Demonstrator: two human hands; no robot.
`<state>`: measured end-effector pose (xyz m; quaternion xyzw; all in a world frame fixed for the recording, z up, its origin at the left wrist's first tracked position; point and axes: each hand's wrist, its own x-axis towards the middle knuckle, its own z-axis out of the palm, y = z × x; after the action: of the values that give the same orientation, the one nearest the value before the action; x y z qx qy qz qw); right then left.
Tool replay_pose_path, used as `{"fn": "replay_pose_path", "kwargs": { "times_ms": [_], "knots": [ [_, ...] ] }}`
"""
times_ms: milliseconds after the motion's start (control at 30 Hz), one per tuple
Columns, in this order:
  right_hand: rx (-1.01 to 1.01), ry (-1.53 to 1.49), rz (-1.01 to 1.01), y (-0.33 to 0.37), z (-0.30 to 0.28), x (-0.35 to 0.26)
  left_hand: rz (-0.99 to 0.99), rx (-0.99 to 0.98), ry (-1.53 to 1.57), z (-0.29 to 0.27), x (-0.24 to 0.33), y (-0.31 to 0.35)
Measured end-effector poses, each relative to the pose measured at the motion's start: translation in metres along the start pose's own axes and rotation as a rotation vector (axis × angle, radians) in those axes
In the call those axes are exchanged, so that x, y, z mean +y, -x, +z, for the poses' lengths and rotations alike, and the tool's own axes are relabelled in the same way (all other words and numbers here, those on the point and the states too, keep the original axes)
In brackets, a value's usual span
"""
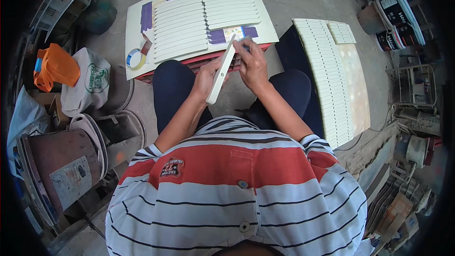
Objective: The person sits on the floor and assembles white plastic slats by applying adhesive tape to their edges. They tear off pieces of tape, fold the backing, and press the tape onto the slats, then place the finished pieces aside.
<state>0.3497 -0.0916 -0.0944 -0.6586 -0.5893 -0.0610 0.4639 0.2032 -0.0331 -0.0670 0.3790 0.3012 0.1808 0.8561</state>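
Observation:
My left hand (204, 79) is closed round a narrow white strip (221, 75) with rounded ends and a small hole near its middle. The strip tilts up and away from me, above the gap between my knees. At its far end my right hand (253, 64) has its fingers bent and pinched together; what is between them, if anything, I cannot make out. Just beyond lies a white board (265, 16) bearing two columns of similar white strips (179, 31), purple patches (146, 16), a roll of tape (135, 59) and a small reddish-brown piece (146, 46).
To the right, a second low surface (355, 76) carries a long row of white strips (324, 80) with holes. An orange bag (57, 66), a white sack (85, 83) and bins (71, 161) crowd the left. Paint buckets (398, 16) stand far right.

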Motion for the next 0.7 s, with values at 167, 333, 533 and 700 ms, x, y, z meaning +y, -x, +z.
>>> {"fn": "replay_pose_path", "kwargs": {
  "times_ms": [167, 333, 533, 700],
  "knots": [
    [0.007, -0.002, -0.038, 0.002, -0.001, -0.008, 0.003, 0.017, -0.015, 0.002, -0.002, 0.001],
    [0.024, 0.061, -0.030, -0.011, 0.002, 0.000, -0.010, 0.021, 0.058, 0.002, 0.000, -0.003],
    [-0.040, -0.004, -0.044, -0.009, 0.003, -0.013, -0.016, 0.115, 0.009, 0.003, 0.008, -0.016],
    [-0.103, -0.186, -0.121, 0.012, -0.005, -0.057, 0.135, 0.187, 0.247, -0.004, 0.012, -0.034]
  ]
}}
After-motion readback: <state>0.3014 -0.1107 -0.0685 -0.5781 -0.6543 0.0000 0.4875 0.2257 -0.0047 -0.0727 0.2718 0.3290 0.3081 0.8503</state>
